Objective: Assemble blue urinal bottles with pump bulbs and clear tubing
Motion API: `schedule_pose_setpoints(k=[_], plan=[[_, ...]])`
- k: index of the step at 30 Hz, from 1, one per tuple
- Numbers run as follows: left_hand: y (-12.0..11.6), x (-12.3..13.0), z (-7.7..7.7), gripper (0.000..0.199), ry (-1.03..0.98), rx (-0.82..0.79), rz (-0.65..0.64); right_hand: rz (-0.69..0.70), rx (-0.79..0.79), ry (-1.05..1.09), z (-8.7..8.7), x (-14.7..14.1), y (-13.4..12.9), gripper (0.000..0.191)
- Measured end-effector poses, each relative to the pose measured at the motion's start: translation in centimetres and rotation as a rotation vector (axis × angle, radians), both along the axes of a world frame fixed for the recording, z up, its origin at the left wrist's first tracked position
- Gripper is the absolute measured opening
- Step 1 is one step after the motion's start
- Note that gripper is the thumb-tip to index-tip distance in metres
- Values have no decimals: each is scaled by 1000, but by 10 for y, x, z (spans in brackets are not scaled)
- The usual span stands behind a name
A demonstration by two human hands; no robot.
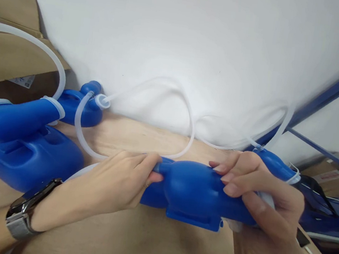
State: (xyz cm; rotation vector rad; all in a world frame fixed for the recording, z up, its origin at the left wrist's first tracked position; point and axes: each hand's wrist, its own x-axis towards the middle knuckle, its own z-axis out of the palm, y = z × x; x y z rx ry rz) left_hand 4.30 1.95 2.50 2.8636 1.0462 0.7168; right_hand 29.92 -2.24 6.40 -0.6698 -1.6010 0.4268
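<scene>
The left hand (127,176) pinches the blue plastic funnel piece (191,184) by its nine-o'clock nozzle (160,167); the right hand (273,196) grips its three-o'clock end. Best brace there, keeping the nozzle straight.

A blue vessel (192,187) is held by the left hand (125,182) and right hand (285,210); a blue jug (93,116) is set near the back edge of the surface (143,134).

Cardboard box (6,55), white wall (169,38), blue metal frame (335,90).
</scene>
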Motion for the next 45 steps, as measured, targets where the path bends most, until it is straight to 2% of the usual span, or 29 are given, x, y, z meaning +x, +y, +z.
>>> schedule_pose_setpoints(k=[6, 10, 12, 15, 18, 20, 22, 25, 29, 31, 36, 42, 45], plan=[[17, 6, -12, 42, 38, -13, -25, -99, -181, 54, 2, -6, 3, 18], [22, 11, -6, 46, -80, -163, -98, -72, -119, 51, 3, 2, 11, 18], [22, 9, 3, 45, -185, -346, -161, -32, -54, 34, 4, 8, 14, 18], [25, 2, 17, 48, -260, -790, -271, -5, 61, 2, 7, 17, 15, 18], [31, -4, 19, 50, -233, -1310, -460, 101, 172, -75, 8, 21, 14, 13], [34, -5, 15, 50, -211, -1589, -565, 189, 234, -113, 8, 22, 13, 12], [33, -4, 13, 52, -237, -1783, -560, 203, 244, -126, 7, 22, 11, 12], [27, -1, 18, 56, -327, -1912, -481, 172, 204, -100, 4, 23, 11, 12], [16, -2, 30, 57, -368, -1939, -449, 226, 220, -46, -2, 25, 18, 7], [10, -2, 33, 59, -427, -1889, -391, 233, 217, -44, -4, 24, 20, 15], [4, 1, 28, 64, -561, -1583, -167, 159, 198, -71, -3, 17, 16, 12], [0, 2, 24, 66, -491, -1341, -50, 126, 108, -34, -3, 11, 18, 9], [-4, 2, 24, 66, -419, -1162, 17, 122, 61, -4, -4, 9, 19, 8]])
